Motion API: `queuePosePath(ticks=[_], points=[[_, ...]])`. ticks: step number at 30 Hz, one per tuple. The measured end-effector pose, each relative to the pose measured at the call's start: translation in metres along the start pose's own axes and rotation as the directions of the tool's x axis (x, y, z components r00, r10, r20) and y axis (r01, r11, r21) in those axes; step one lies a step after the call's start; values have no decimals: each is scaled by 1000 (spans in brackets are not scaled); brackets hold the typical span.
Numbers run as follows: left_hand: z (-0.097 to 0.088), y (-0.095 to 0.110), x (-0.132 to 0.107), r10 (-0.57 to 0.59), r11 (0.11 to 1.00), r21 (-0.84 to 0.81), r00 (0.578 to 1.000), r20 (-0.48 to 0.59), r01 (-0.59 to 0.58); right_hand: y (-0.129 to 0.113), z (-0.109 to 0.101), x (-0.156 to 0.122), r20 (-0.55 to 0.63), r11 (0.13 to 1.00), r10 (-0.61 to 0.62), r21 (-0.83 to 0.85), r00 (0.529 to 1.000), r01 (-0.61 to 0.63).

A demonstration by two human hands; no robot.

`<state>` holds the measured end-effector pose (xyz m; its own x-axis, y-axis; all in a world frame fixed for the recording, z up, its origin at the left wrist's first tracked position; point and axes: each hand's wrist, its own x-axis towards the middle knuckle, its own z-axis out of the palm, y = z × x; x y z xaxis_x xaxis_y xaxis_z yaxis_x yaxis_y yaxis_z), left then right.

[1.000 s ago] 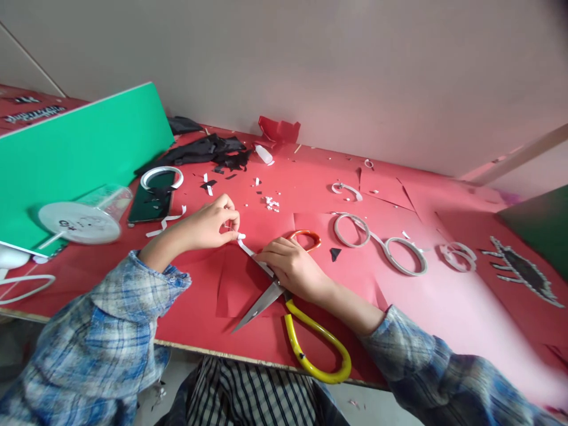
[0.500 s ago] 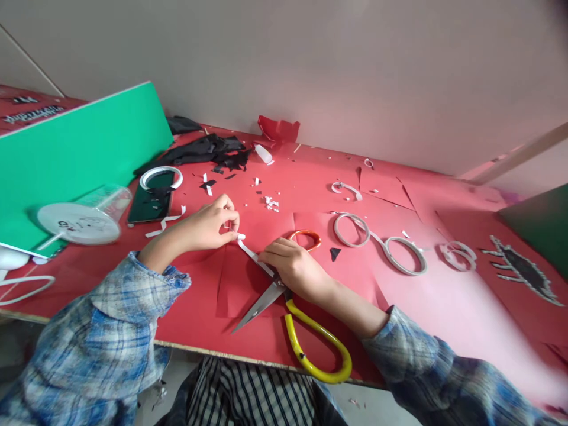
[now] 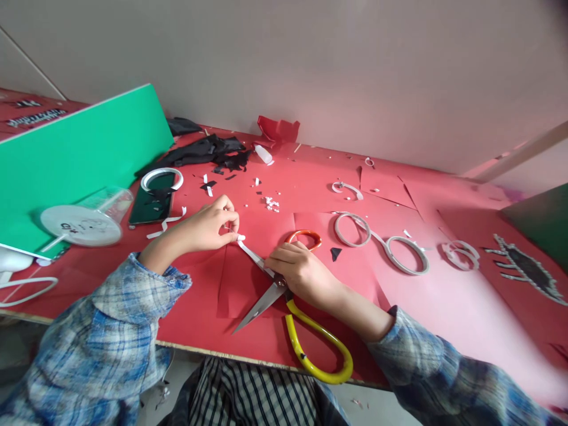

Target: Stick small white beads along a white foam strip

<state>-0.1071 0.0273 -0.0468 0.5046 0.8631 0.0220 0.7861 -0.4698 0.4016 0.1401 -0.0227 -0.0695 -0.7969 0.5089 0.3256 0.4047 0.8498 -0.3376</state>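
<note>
At the near edge of the red worktop [image 3: 195,310], the person's left hand [image 3: 213,225] has its grip closed, thumb and finger pinching the far end of a narrow white strip [image 3: 251,251]. The strip slants near and right to the fingertips of the right hand [image 3: 300,267], which lies over the scissors [image 3: 280,283]; I can't tell whether that grip is closed on the strip, the blade or both. The blades stand apart, one pointing near and left, and the yellow handle [image 3: 318,331] reaches the near edge. An orange loop [image 3: 306,231] shows just beyond the right hand, its join hidden. Farther right lie two tape rolls [image 3: 410,272]; far left, another white roll [image 3: 160,171] rests on a phone [image 3: 151,214], near a lidded clear cup [image 3: 82,226] on its side.
</note>
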Motion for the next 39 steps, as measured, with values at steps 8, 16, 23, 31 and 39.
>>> queuePosePath(ticks=[8,16,23,31,39], points=[[1,1,1,29,999,34,999,-41,-28,-7,-14,-10,90,945,140,284,986,-160],[-4,28,-16,217,974,107,964,-155,-202,-9,-7,-9,57,929,272,244,961,-278],[4,48,-44,342,896,371,910,-234,-242,-8,-7,-8,67,942,253,208,965,-262],[8,71,-65,410,818,524,880,-242,-237,-8,-7,-7,69,946,244,203,967,-253],[6,88,-81,446,767,590,870,-208,-252,-8,-6,-7,83,951,242,178,967,-253]])
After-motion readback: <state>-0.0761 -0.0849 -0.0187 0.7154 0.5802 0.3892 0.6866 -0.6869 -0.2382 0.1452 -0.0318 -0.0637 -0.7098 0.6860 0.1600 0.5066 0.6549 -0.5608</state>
